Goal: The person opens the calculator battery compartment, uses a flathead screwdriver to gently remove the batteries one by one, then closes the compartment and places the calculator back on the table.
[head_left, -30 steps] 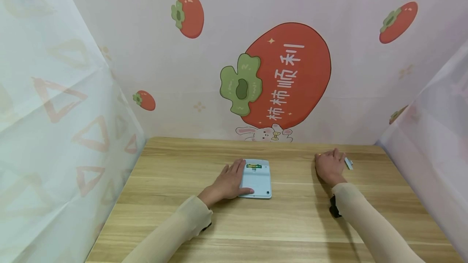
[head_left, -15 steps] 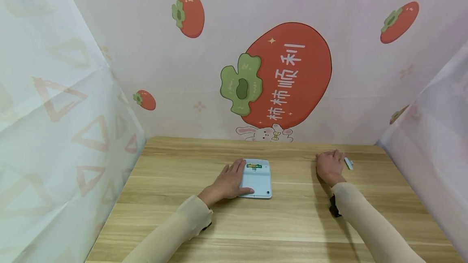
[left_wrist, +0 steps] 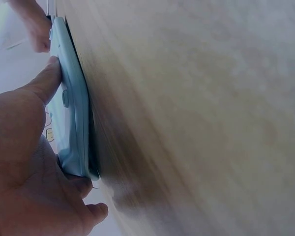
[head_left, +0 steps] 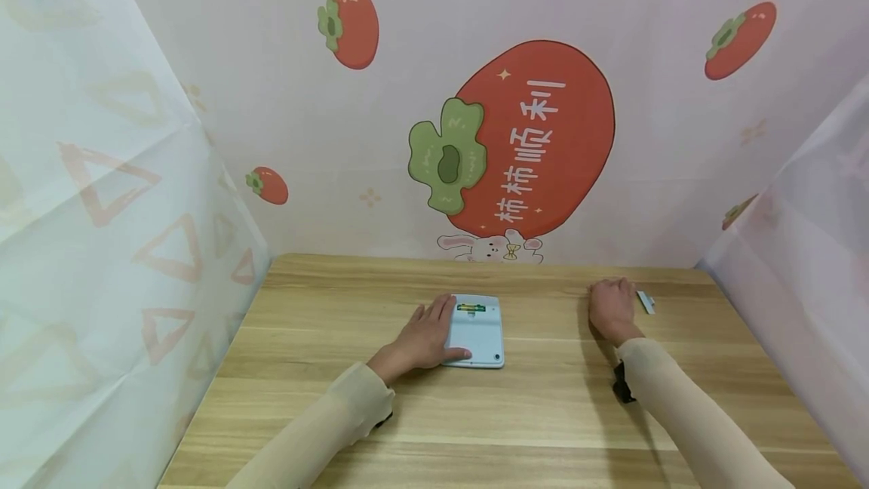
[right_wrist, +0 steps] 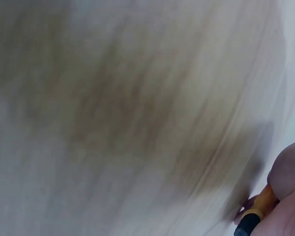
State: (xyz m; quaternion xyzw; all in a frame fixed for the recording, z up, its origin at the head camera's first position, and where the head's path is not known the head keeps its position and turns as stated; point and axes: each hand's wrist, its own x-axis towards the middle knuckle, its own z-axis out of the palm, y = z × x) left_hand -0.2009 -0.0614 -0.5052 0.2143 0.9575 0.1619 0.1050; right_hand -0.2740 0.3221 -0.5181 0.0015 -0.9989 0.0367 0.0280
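A light blue device (head_left: 477, 338) lies on the table with a green-and-yellow battery (head_left: 471, 308) in its slot. My left hand (head_left: 422, 339) grips its left side, the thumb lying across its near part. In the left wrist view my left hand (left_wrist: 34, 147) has thumb and fingers at opposite ends of the device (left_wrist: 73, 113). Farther right, my right hand (head_left: 612, 311) rests low by the table's back edge, fingers curled. The right wrist view shows my right hand (right_wrist: 287, 196) round an orange-and-black handle (right_wrist: 264, 201); its far end is hidden.
A small light-coloured cover piece (head_left: 646, 302) lies just right of my right hand. The wooden table (head_left: 543, 413) meets a printed cloth backdrop (head_left: 366, 232) at the back, with cloth walls at both sides.
My right hand has shifted slightly right, closer to the small cover piece. My left hand and the device have stayed in place.
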